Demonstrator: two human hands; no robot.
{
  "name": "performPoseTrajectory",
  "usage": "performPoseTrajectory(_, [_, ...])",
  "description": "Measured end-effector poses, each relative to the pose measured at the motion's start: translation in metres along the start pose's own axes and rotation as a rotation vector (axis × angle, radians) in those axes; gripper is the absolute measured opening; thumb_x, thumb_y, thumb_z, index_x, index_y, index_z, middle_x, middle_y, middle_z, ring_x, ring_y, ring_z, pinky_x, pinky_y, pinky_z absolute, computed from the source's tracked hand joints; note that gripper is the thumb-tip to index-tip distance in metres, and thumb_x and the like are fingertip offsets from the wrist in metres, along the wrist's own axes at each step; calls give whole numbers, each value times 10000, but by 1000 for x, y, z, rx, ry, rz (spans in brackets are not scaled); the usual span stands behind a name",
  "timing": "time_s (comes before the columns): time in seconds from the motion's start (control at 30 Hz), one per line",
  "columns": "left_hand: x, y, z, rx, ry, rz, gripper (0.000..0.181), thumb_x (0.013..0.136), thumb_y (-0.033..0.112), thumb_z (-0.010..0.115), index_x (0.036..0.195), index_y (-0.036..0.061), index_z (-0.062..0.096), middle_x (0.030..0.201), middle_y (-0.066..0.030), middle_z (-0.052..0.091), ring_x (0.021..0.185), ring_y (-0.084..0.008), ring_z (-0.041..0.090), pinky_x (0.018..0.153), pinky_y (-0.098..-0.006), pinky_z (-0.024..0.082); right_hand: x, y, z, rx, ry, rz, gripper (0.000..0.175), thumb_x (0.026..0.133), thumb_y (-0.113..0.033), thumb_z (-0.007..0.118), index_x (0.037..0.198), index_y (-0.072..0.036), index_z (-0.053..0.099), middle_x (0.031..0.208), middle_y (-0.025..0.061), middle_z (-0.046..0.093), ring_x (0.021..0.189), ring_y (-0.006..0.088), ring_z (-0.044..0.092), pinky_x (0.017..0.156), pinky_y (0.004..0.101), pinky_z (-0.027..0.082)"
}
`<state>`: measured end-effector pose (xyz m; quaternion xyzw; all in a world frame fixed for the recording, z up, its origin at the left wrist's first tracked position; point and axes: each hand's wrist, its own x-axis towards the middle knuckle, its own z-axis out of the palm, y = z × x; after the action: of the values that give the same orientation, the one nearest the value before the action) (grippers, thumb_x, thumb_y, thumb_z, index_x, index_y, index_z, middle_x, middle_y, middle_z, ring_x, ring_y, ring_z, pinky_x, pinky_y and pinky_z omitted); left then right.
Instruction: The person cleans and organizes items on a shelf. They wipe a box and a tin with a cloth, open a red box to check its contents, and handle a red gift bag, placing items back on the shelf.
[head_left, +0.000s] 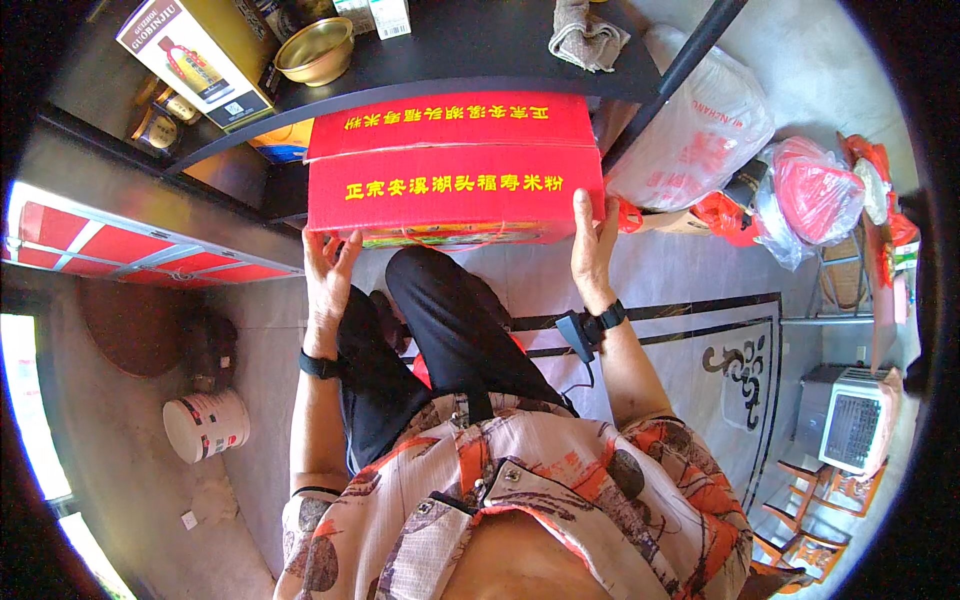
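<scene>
A red cardboard carton (454, 182) with yellow printed characters is held level in front of me, its far part beneath the dark shelf board. My left hand (330, 274) grips the near left corner, thumb on the front and fingers partly hidden at the side. At the near right corner, my right hand (596, 244) presses the carton's side with the thumb up along the edge. A coloured picture and a thin cord handle (457, 244) show on the carton's near lower face. Whether the carton's underside rests on anything is hidden.
Above, the black shelf (457, 56) carries a gold-coloured bowl (315, 52), a boxed bottle (199, 67) and a folded cloth (589, 37). A black shelf post (675, 71) stands right of the carton, beside a filled plastic bag (701, 127). A white bucket (206, 426) lies at lower left.
</scene>
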<state>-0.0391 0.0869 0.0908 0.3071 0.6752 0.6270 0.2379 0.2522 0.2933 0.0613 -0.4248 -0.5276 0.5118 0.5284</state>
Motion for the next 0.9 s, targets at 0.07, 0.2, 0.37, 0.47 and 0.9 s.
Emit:
performPoseTrajectory(0.07, [-14,6,1,47,42,52,554,921,177,763,1371,95,451,1320,-100,549,1212,-262,556,1013,-407,475,-7,-8,1,16,-2,-9,490,1021,-354,629,1298,26,492,1241,117,606,1110,170,561,984,344,446])
performPoseTrajectory(0.2, [-41,27,-9,-60,58,3,567,965,253,720,1431,80,447,1403,-129,536,1291,-264,532,1070,-415,447,-27,-35,-8,48,-74,-16,576,1020,-286,632,1472,14,440,1346,107,589,1192,167,559,1036,331,439])
performPoseTrajectory(0.37, [-49,45,-8,34,163,-37,510,1020,377,630,1399,70,483,1294,-95,589,1186,-183,556,986,-376,469,-35,-63,-6,-3,-137,-27,564,1019,-290,637,1463,16,471,1345,109,597,1174,155,564,1017,322,453])
performPoseTrajectory(0.47, [-46,55,-17,117,260,-72,541,1023,472,587,1351,49,507,1209,-91,631,1077,-160,592,859,-327,509,-39,-74,3,-7,-194,-26,569,1019,-311,638,1460,11,478,1332,106,604,1156,150,566,1009,321,456])
performPoseTrajectory(0.9, [-63,25,-68,-125,414,-24,490,961,368,713,1315,71,551,1222,-82,648,1130,-179,613,973,-377,487,-39,-51,42,33,-409,-187,621,1032,-296,607,1540,-14,389,1480,150,517,1308,200,515,1107,358,402])
